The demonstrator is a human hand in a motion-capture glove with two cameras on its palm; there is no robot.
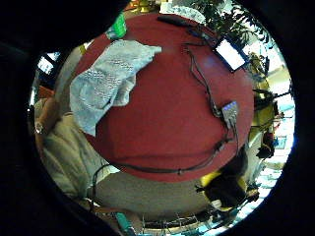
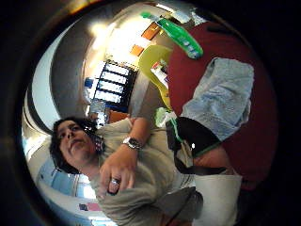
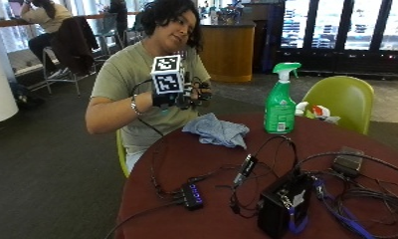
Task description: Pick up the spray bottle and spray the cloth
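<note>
A green spray bottle [image 3: 280, 112] with a white trigger head stands upright at the far side of the round red table [image 3: 186, 164]. A crumpled light-blue cloth [image 3: 217, 130] lies to its left, near the edge by the person. My gloved right hand [image 3: 182, 94] is raised in front of the person's chest, above and behind the cloth and well away from the bottle. Its fingers look loosely bent and hold nothing. The little finger side palm view looks down on the cloth [image 1: 106, 81] and the bottle [image 1: 118, 27]. The thumb side palm view shows the cloth [image 2: 223, 96], the bottle [image 2: 181, 35] and the person's bare hand at the chest.
Black cables run across the table's middle and right to a USB hub [image 3: 191, 195], a tall black box [image 3: 282, 206] and a small black adapter [image 3: 348, 162]. A yellow-green chair [image 3: 341, 99] stands behind the bottle. A lit tablet [image 1: 230, 53] lies at the table's far edge.
</note>
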